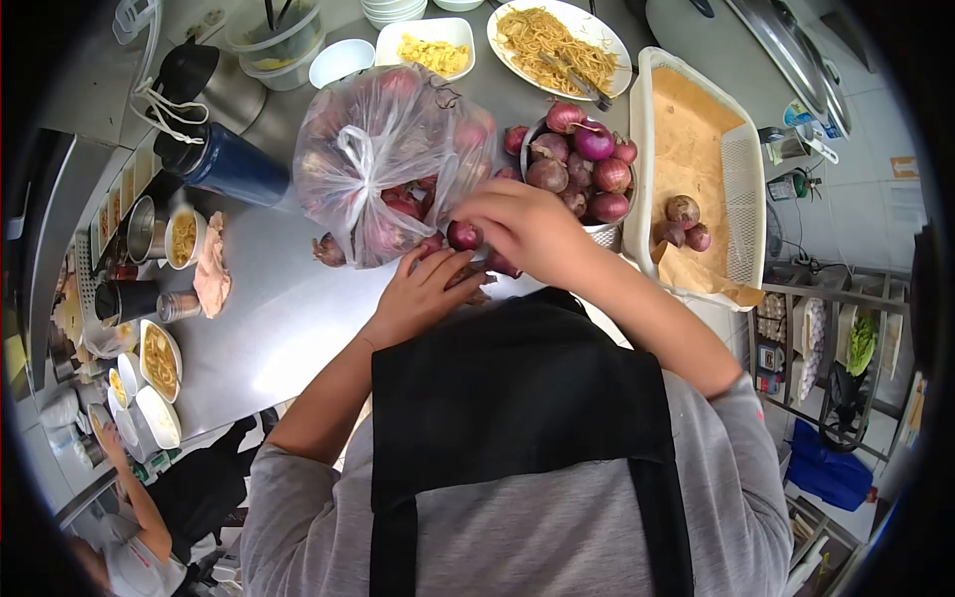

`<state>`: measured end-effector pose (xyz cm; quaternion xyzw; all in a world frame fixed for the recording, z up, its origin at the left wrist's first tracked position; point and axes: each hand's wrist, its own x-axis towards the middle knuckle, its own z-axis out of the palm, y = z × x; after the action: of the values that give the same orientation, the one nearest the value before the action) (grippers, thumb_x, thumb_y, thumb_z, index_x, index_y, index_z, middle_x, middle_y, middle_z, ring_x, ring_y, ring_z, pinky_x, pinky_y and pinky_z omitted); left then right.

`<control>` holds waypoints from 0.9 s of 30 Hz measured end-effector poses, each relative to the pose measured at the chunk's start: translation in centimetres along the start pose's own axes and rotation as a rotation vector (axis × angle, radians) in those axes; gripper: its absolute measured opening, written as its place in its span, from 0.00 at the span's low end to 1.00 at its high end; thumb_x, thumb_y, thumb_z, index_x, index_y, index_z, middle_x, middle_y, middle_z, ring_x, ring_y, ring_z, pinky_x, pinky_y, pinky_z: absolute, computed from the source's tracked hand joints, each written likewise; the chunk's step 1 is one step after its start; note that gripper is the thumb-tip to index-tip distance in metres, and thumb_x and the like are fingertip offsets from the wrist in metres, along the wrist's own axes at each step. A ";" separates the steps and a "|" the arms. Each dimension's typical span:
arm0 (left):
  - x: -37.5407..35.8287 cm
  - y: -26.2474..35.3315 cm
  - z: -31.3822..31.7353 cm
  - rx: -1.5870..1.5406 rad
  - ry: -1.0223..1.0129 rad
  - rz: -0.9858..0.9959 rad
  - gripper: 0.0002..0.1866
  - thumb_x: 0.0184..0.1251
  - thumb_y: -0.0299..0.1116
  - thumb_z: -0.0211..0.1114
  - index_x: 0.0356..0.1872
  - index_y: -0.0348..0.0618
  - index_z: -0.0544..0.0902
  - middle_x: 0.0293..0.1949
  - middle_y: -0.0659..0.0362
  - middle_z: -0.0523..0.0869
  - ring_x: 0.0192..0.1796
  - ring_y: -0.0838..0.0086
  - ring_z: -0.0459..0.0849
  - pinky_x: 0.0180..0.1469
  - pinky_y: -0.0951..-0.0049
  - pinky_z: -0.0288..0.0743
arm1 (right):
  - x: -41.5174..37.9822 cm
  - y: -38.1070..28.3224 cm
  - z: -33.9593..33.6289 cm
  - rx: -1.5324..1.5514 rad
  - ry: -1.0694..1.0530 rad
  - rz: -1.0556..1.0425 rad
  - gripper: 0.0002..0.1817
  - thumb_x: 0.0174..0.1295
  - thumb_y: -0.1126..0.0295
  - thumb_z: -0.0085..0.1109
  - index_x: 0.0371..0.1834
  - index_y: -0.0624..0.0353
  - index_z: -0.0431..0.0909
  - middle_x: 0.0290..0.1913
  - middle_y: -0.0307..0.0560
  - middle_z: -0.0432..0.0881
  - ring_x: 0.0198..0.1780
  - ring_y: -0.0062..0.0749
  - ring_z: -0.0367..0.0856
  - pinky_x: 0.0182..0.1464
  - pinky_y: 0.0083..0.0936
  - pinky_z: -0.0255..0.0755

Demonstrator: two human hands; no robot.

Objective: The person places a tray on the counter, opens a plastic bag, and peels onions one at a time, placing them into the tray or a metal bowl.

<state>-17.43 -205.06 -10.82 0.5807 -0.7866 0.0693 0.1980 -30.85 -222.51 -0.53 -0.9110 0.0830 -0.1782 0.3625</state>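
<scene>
My left hand (423,294) lies palm down with its fingers spread over loose red onions and dry brown skins (485,289) at the table's near edge. Just beyond its fingertips is a glossy red onion (464,235). My right hand (522,227) is beside that onion, its fingers curled together and a little blurred; what they hold is hidden. A knotted clear plastic bag (348,129) full of red onions stands right behind both hands, torn at the front. To the right, a round container (607,237) is heaped with red onions (594,141).
A white basket (652,149) lined with brown paper holds several onions at right. Behind are a plate of noodles (557,45), a dish of yellow food (428,48) and bowls. A blue bottle (239,164) lies left. Another person's arm (144,497) shows at lower left.
</scene>
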 end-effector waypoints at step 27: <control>0.3 -5.9 -5.6 -0.433 0.229 -0.578 0.41 0.42 0.40 0.82 0.63 0.48 0.76 0.51 0.52 0.76 0.49 0.59 0.78 0.53 0.63 0.75 | 1.7 1.0 5.2 -0.032 0.118 0.083 0.33 0.44 0.81 0.70 0.55 0.54 0.68 0.59 0.51 0.79 0.54 0.51 0.81 0.56 0.36 0.76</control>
<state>-10.67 -205.27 -6.35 0.7118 -0.5596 -0.0931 0.4141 -27.29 -220.40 -4.30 -0.9005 0.1448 -0.2150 0.3493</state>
